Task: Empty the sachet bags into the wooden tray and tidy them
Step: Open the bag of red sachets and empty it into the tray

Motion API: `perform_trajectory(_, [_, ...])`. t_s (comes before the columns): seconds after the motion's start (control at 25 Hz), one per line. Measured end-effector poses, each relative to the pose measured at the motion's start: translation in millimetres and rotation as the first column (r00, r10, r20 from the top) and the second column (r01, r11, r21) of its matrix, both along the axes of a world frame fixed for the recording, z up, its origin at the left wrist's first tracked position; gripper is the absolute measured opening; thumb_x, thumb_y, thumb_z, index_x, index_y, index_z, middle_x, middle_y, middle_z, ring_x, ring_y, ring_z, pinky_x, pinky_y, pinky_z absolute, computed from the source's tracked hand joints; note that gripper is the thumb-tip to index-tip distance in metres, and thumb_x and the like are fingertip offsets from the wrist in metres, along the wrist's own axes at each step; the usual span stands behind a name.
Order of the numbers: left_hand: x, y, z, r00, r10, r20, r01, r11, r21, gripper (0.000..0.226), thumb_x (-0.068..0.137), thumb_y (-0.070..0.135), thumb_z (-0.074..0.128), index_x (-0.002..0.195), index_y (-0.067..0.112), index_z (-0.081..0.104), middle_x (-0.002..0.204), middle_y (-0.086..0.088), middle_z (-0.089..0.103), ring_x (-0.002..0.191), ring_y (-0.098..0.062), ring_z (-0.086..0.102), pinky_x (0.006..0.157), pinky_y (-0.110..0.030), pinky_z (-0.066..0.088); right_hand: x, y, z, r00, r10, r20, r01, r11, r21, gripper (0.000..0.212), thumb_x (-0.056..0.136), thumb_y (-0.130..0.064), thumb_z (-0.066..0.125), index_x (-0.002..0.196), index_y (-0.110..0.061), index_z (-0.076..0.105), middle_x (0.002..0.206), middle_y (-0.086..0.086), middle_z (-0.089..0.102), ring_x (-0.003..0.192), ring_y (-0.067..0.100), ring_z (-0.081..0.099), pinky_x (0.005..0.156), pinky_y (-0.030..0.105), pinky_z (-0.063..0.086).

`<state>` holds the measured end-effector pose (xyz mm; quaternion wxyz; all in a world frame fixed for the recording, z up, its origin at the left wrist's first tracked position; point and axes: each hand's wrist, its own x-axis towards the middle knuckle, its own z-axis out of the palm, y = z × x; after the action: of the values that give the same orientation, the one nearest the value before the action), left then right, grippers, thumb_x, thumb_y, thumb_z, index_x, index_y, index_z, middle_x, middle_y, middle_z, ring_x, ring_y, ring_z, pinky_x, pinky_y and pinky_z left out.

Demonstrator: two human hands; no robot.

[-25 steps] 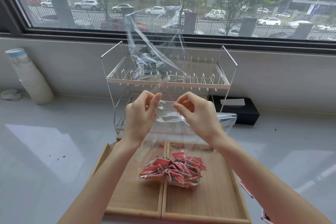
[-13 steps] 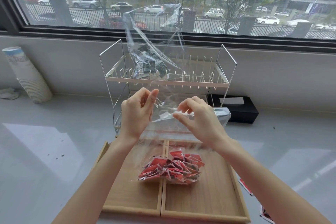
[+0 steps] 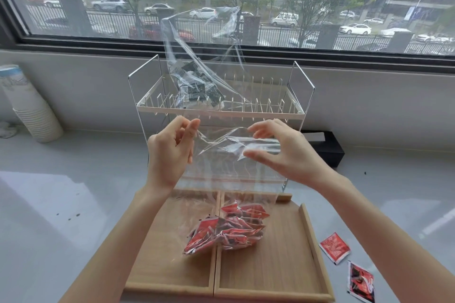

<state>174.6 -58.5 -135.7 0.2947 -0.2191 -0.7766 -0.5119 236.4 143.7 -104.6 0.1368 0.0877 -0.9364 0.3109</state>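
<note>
- counter (image 3: 61,204): grey, carries everything; window behind it.
- wire rack (image 3: 221,110): just behind the tray, directly beyond the hands. A second clear bag (image 3: 197,61) with dark sachets stands on its upper shelf, mouth up, not emptied yet.
- wooden tray (image 3: 312,241): below and in front of the hands, two compartments split by a divider running away from the person. No loose sachets in it.
- clear bag (image 3: 221,170): hangs upright, long axis vertical, mouth at hand height, bottom resting on the tray across the divider.
- red sachets (image 3: 226,229): bunched in the bag bottom, straight below the hands, about midway between them.
- left hand (image 3: 170,152): pinches the bag's upper left edge between thumb and fingertips.
- right hand (image 3: 283,152): at the mouth's right side, thumb and fingers spread apart on either side of the film; firm pinch or not, cannot tell.
- Judgement: mouth looks to be getting opened; the tip-out needs the bag inverted, mouth down over the tray. Rack close behind limits swing that way.
- cup stack (image 3: 27,106): far left, well apart.
- black box (image 3: 325,145): right of the rack, clear of the hands.
- two stray red sachets (image 3: 334,248): on the counter right of the tray, still to gather.
</note>
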Motion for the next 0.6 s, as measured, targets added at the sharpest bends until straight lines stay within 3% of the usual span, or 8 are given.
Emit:
perform_trajectory(0.12, [0,0,1,1.0,-0.029,0.011,0.029,0.999,0.031,0.033,0.088,0.037,0.045,0.06,0.02,0.045,0.052,0.005,0.057,0.035,-0.01,0.046,0.044,-0.011,0.034,2,8,-23,0.988,-0.093,-0.125,0.103,0.992,0.069,0.023,0.08,-0.028,0.067,0.1,-0.016,0.062,0.091,-0.009,0.054,0.093,0.017,0.057,0.092,0.04,0.044])
perform_trajectory(0.32, [1,-1,1,0.999,-0.046,0.027,0.045,0.998,0.046,0.032,0.088,0.038,0.045,0.058,0.028,0.041,0.05,0.005,0.057,0.033,-0.01,0.046,0.043,-0.013,0.035,-3,14,-24,0.986,-0.07,-0.151,0.087,0.99,0.11,0.008,0.085,-0.018,0.063,0.085,-0.011,0.066,0.084,-0.01,0.055,0.086,0.018,0.057,0.088,0.043,0.044])
perform_trajectory(0.4, [-1,-2,-1,0.999,-0.026,0.027,0.025,0.999,0.038,0.033,0.089,0.036,0.046,0.058,0.027,0.042,0.051,0.005,0.057,0.033,-0.01,0.046,0.044,-0.012,0.035,-3,14,-23,0.988,-0.051,-0.144,0.068,0.99,0.121,0.006,0.087,-0.015,0.058,0.086,-0.011,0.062,0.083,-0.005,0.06,0.083,0.018,0.059,0.088,0.036,0.044])
perform_trajectory(0.52, [-3,-4,-2,1.0,0.001,0.028,-0.001,1.0,0.017,0.031,0.089,0.036,0.045,0.059,0.029,0.042,0.053,0.007,0.059,0.035,-0.008,0.048,0.048,-0.008,0.035,-1,19,1,0.996,-0.041,-0.083,0.038,0.999,-0.036,0.007,0.091,-0.013,0.052,0.085,-0.017,0.051,0.074,-0.011,0.061,0.068,-0.001,0.058,0.066,0.009,0.043])
perform_trajectory(0.6, [-3,-3,0,1.0,0.005,0.023,-0.005,1.0,0.027,0.031,0.091,0.032,0.046,0.06,0.029,0.043,0.051,0.009,0.059,0.035,-0.006,0.05,0.05,-0.006,0.036,-5,23,24,0.995,-0.027,-0.096,0.023,0.999,-0.033,0.009,0.092,-0.012,0.05,0.085,-0.018,0.049,0.07,-0.013,0.061,0.064,-0.001,0.058,0.061,0.011,0.041])
